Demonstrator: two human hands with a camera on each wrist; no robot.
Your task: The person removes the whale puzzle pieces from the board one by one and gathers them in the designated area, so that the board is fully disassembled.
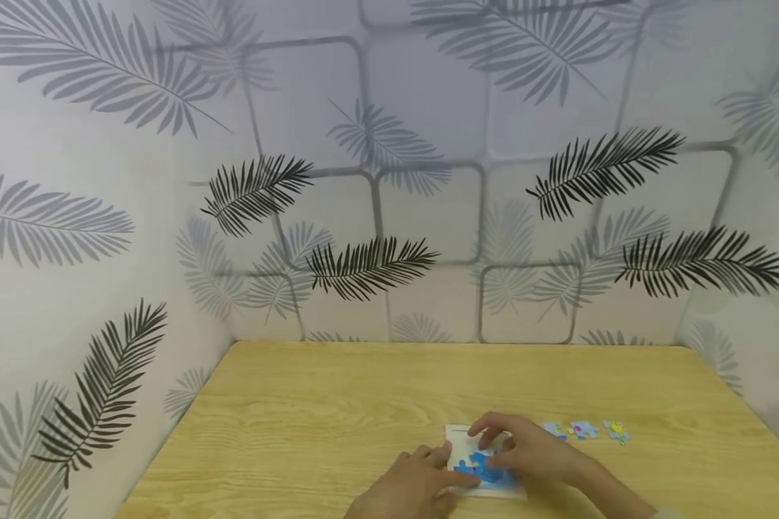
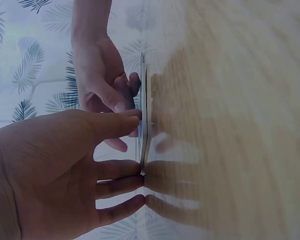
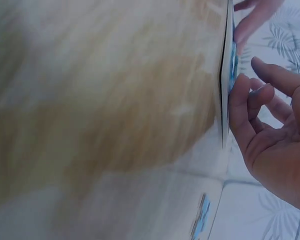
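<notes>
Yellowish wood-grain table [image 1: 298, 418] is bearing a thin, white, rectangular puzzle board [image 1: 458, 437], which is lying flat in front of the person and between the two hands. On its lower part a cluster of bright-blue, interlocking jigsaw pieces [image 1: 487, 473] is sitting, partly hidden by fingers. The left hand [image 1: 410, 484] is spreading with straight fingers: its thumb is reaching over the board to the blue cluster, while the other fingertips are resting at the board's edge, gripping no loose piece. The right hand [image 1: 534, 448] is arching over the board with bent, relaxed fingers; the right wrist view is showing a gap between thumb and fingers, and no piece is showing in that grasp.

Just beyond the right hand, three loose jigsaw pieces are lying in a row on the wood: a light-blue one with yellow [image 1: 555, 431], a pale one with a purple-pink patch [image 1: 583, 429], and, farthest right, a pale-blue one with a yellow, sun-like figure [image 1: 617, 431].

The person is apparently fitting or aligning pieces on the board, the left hand probably steadying it while the right is adjusting. The work is seemingly standing partway, as those three are waiting outside. The next move is likely calling for settling the blue cluster squarely, then pinching the nearest loose piece by its edges and turning it to match
</notes>
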